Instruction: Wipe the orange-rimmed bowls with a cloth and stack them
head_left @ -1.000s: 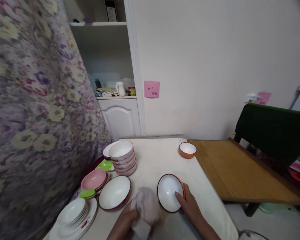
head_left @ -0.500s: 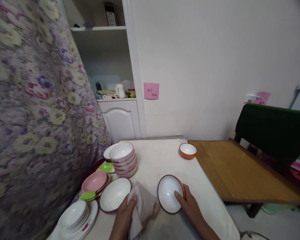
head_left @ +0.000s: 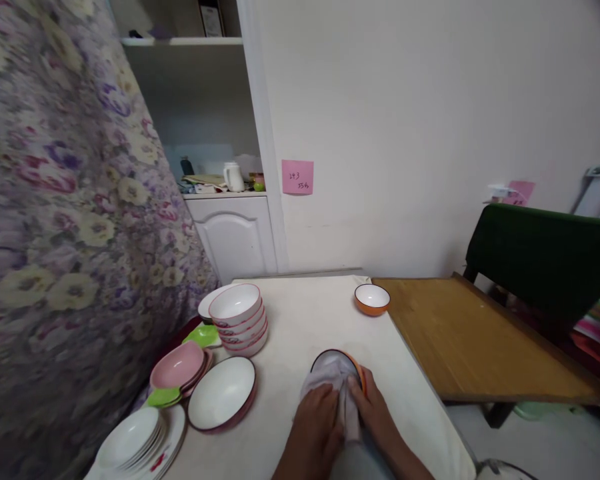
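My right hand grips the rim of an orange bowl with a white inside, tilted toward me on the white table. A pale grey cloth is pressed into the bowl by my left hand, and it covers most of the bowl's inside. Both hands sit close together at the table's near edge.
A second small orange bowl stands at the table's far right. On the left are a stack of red-rimmed bowls, a white-and-maroon bowl, pink dishes and white plates. A wooden table adjoins on the right, a flowered curtain hangs left.
My left hand has carried the cloth rightward from beside the bowl and pushed it into the bowl. My right hand has kept its hold on the rim.
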Motion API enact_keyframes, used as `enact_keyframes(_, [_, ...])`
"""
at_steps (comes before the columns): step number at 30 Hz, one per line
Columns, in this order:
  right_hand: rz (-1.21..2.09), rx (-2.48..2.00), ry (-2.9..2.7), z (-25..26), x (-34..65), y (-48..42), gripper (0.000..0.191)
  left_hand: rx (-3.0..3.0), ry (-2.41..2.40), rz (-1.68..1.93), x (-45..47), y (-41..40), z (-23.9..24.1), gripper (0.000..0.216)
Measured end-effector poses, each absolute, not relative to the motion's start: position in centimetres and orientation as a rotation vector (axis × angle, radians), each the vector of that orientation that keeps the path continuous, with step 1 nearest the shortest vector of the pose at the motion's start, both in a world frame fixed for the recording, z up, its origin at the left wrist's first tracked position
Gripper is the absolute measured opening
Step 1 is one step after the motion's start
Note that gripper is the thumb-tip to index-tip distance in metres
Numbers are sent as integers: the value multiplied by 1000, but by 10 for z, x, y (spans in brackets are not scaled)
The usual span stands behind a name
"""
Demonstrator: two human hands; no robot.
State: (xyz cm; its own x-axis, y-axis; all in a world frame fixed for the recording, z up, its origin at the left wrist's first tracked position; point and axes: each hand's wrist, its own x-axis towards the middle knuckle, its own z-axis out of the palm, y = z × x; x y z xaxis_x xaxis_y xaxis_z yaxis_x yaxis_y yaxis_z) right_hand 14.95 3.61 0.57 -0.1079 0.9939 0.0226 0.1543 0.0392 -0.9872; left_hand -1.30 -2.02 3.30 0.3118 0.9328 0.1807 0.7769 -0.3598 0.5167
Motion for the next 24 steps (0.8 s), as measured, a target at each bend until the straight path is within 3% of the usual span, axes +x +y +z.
enact_keyframes(4, [1221,-1217,-1397,6,149,36,47,2321,1547,323,10,-15,34,73])
enact_keyframes(15, [1270,-1168,-1341,6,150,51,43,2696,1347,282,-12,4,21,35])
enact_keyframes(20, [1276,-1091,-1251,9,138,47,57,2441,1654,412,11,3,34,29])
enact_keyframes(24, [1363,-1063,-1089,13,140,40,51,2370,1718,456,34,-2,38,34])
